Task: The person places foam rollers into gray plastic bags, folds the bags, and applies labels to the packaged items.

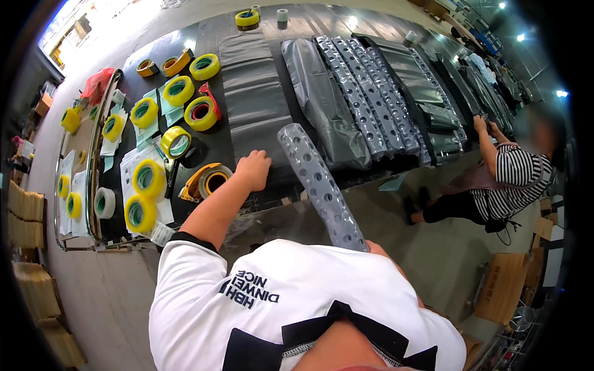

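The long grey perforated roll slants up from the person's chest over the dark counter, probably light and slippery, best gripped mid-length; the right hand is hidden, while the left hand presses curled fingers beside a tape dispenser.

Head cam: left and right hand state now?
Left hand: knuckles bent, resting on the black table beside a tape dispenser, holding nothing.
Right hand: hidden behind the shirt; the perforated grey roll rises from there.

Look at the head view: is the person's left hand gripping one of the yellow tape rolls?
No, the left hand rests flat on the dark table, beside a tape dispenser.
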A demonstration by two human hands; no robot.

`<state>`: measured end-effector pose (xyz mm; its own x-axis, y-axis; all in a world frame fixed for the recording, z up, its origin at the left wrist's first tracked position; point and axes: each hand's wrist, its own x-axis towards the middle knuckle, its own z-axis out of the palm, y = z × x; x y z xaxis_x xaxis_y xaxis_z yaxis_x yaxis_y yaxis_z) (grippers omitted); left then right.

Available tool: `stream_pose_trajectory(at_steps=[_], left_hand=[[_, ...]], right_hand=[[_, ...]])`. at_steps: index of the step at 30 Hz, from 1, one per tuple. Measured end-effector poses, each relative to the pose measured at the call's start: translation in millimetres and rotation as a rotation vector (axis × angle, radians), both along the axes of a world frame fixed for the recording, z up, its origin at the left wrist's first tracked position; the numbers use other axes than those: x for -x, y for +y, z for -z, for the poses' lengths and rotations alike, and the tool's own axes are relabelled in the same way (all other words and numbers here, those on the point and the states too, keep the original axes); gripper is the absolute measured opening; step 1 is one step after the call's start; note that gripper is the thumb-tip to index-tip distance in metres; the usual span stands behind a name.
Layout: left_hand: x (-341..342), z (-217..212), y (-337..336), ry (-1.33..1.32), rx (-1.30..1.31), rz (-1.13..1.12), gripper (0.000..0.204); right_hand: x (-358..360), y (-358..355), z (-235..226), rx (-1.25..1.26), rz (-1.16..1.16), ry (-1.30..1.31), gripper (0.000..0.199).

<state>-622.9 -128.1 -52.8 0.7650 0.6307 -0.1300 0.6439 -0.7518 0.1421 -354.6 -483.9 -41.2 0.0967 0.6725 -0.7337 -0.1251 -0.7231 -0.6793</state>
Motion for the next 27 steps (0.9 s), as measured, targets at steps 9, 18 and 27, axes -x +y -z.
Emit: stream_pose_trajectory(at_steps=[9,18,27], left_hand=[[1,15,27,-0.116,0.016,-0.187,0.016],[11,22,69,-0.481,0.494,-0.450,0.024],[-6,-21,17,-0.570,-0.490,0.128,0.017]], right_hand=[[6,-22,-21,-0.006,0.057,-0.068,0.051],[-3,-8,-34,0.083,-0.220,-0.258,0.049],[-17,-14,-31,0.143,0.127,0.554,0.051]])
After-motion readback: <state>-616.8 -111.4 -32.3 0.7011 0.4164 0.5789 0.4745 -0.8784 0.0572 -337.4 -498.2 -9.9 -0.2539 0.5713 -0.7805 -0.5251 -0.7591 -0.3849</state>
